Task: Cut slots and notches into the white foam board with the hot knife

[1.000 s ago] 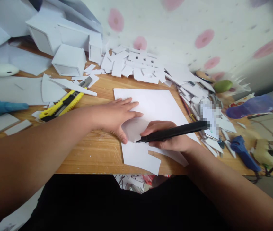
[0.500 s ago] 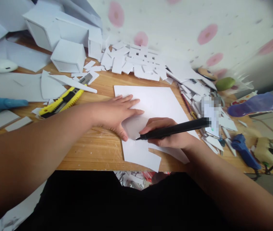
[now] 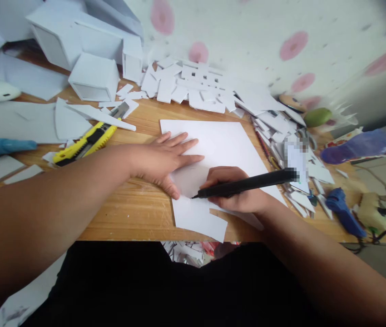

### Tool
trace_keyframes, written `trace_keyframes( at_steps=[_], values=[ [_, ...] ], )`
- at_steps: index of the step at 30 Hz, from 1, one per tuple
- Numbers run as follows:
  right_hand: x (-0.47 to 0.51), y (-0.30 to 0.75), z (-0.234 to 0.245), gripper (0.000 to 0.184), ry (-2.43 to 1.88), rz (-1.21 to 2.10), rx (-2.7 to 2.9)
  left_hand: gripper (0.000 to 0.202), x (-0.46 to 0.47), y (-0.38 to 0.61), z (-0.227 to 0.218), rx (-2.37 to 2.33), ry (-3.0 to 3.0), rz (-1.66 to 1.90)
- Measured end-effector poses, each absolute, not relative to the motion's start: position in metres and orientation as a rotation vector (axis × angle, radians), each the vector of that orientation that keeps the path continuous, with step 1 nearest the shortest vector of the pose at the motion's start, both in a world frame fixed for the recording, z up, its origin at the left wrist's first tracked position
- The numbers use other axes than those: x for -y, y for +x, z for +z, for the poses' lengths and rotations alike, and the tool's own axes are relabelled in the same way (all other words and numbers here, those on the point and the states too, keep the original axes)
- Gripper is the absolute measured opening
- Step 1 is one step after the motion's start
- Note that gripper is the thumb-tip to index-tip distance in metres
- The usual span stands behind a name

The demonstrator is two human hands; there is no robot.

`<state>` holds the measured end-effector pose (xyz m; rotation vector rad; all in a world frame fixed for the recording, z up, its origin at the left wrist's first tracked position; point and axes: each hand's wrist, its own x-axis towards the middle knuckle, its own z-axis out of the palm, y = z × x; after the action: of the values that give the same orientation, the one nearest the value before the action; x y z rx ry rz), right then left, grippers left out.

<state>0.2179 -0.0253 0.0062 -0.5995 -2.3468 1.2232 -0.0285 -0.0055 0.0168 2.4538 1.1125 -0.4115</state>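
Note:
A white foam board sheet (image 3: 220,141) lies on the wooden table, with a piece cut out of its near edge. My left hand (image 3: 165,163) rests flat on the sheet's left part, fingers spread. In my right hand (image 3: 234,190) is a black pen (image 3: 250,182), tilted with its tip on or just over the sheet, right of my left thumb. Faint short marks show on the board between the hands. A yellow utility knife (image 3: 87,143) with its blade out lies left of my left hand, partly behind the forearm.
White offcuts (image 3: 193,86) are heaped along the wall. More scraps, a blurred phone-like object (image 3: 297,163) and a blue glue gun (image 3: 344,211) lie to the right. White box-shaped models (image 3: 94,77) stand at the back left. A teal-tipped object (image 3: 5,146) is at the left edge.
The view has shifted very slightly. Both hands and the pen stay in almost the same place on the board.

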Motion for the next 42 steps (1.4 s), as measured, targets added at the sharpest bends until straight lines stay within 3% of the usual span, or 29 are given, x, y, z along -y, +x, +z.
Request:
trace_keyframes(
  at_steps=[42],
  values=[
    [0.024,0.224,0.003,0.014,-0.604,1.37,2.241,0.119,0.006,-0.026,0.015,-1.171,2.452,-0.417]
  ],
)
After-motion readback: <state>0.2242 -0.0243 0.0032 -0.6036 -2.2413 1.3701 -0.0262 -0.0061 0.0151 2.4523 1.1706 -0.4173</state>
